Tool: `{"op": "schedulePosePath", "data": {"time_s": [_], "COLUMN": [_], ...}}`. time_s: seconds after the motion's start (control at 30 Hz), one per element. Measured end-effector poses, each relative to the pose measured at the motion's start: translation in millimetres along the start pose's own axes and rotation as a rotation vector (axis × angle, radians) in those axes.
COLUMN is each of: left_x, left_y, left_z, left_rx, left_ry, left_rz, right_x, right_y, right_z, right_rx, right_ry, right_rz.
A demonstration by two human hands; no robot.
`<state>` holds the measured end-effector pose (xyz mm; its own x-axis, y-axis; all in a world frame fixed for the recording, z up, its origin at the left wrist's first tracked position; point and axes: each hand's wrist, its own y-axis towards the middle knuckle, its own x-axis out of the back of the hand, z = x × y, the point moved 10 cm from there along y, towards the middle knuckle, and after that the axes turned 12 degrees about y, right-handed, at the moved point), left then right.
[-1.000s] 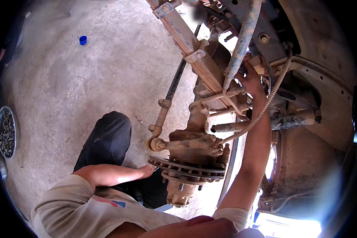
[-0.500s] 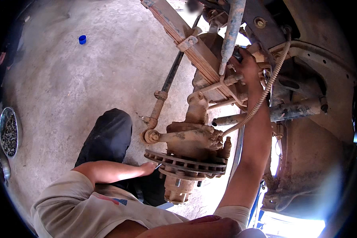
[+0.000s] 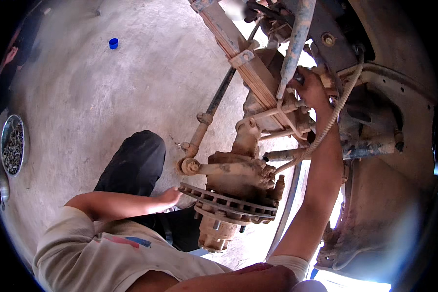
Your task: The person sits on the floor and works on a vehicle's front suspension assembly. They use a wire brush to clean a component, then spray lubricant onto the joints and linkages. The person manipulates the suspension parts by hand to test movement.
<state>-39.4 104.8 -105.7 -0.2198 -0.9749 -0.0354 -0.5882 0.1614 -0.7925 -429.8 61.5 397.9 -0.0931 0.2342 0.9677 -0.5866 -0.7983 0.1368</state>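
A brown, dirt-covered wheel hub (image 3: pixel 214 236) with a brake disc (image 3: pixel 228 202) sits at the end of a vehicle axle in front of me. My left hand (image 3: pixel 169 197) is at the disc's left edge with its fingers curled; what they hold, if anything, is hidden. Stretched far up past the steering knuckle (image 3: pixel 236 175), my right hand (image 3: pixel 309 83) closes round a small dark thing that I cannot make out. It is beside the lower end of a worn shock absorber (image 3: pixel 297 44) and the leaf spring (image 3: pixel 243 58).
A tie rod (image 3: pixel 219 92) runs up left of the leaf spring. A ribbed hose (image 3: pixel 333 117) crosses over my right forearm. On the concrete floor (image 3: pixel 82 97) are a blue cap (image 3: pixel 113 44) and a metal bowl (image 3: pixel 24 155) of small dark parts. Part of another person's hand (image 3: pixel 10 56) shows far left.
My left hand has drawn back from beneath the disc to its left edge, and the slim light piece near its fingers no longer shows. My right hand stays by the shock absorber. The view has shifted slightly.
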Motion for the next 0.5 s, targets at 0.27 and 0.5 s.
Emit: {"op": "schedulePosePath", "data": {"time_s": [0.27, 0.5], "left_x": [43.6, 60.5], "left_y": [-15.2, -26.6], "left_z": [-38.5, -25.0], "left_rx": [-0.299, -0.190], "left_ry": [0.318, 0.494], "left_rz": [-0.048, -0.026], "right_x": [-12.2, -13.5], "right_y": [23.3, 35.6], "right_z": [14.7, 3.8], "right_rx": [0.017, -0.041], "right_ry": [-0.067, -0.199], "right_rz": [0.205, 0.174]}}
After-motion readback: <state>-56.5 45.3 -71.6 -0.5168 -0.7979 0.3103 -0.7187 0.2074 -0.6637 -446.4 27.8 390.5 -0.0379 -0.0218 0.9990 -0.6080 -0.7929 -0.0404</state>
